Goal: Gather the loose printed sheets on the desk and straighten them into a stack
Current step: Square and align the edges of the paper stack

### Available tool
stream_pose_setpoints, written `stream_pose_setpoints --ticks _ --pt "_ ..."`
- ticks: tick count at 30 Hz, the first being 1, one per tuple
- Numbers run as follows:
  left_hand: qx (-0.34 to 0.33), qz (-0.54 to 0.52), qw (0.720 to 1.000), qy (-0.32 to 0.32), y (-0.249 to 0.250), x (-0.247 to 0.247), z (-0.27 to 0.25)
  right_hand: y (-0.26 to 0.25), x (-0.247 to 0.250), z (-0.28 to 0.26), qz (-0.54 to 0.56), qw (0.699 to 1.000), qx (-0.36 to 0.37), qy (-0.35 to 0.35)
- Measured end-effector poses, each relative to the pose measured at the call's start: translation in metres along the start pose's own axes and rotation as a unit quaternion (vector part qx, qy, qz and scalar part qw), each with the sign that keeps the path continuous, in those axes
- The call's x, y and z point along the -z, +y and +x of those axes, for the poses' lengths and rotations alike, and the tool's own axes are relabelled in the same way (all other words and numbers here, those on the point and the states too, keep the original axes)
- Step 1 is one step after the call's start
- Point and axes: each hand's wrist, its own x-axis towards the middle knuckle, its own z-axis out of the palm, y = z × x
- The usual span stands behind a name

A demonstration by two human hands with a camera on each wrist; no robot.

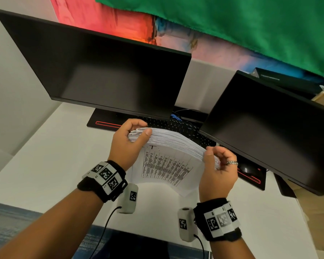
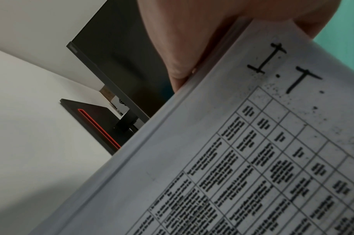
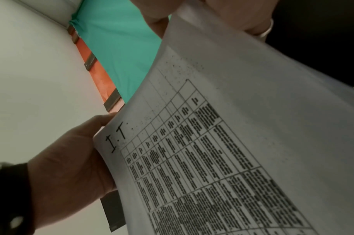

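Note:
A thick stack of printed sheets [image 1: 166,165] stands on edge above the white desk [image 1: 45,156], its front page showing a printed table and the handwritten letters "I.T". My left hand [image 1: 131,139] grips the stack's upper left corner, thumb in front and fingers curled over the top edge. My right hand [image 1: 219,165], wearing a ring, pinches the upper right corner. The top edge bows upward between both hands. The left wrist view shows the front page [image 2: 252,151] close up under my thumb [image 2: 182,47]. The right wrist view shows the same page [image 3: 222,151] and my left hand [image 3: 71,167].
Two dark monitors stand behind the stack, one at the left [image 1: 101,68] and one at the right [image 1: 269,124]. A black keyboard [image 1: 176,126] lies under them, with a mouse [image 1: 248,170] on a dark red-trimmed mat. Cardboard boxes [image 1: 318,212] sit at the right.

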Motion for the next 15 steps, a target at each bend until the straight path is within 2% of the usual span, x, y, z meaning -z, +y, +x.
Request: stream_pose_setpoints --ticks 6,15 --pt "-0.011 0.020 1.000 0.010 0.001 -0.001 0.002 0.003 0.006 -0.001 -0.072 0.996 0.037 -0.044" --pt "-0.016 0.025 1.000 0.011 0.003 -0.003 0.004 0.012 0.009 -0.002 -0.070 0.996 0.046 -0.016"
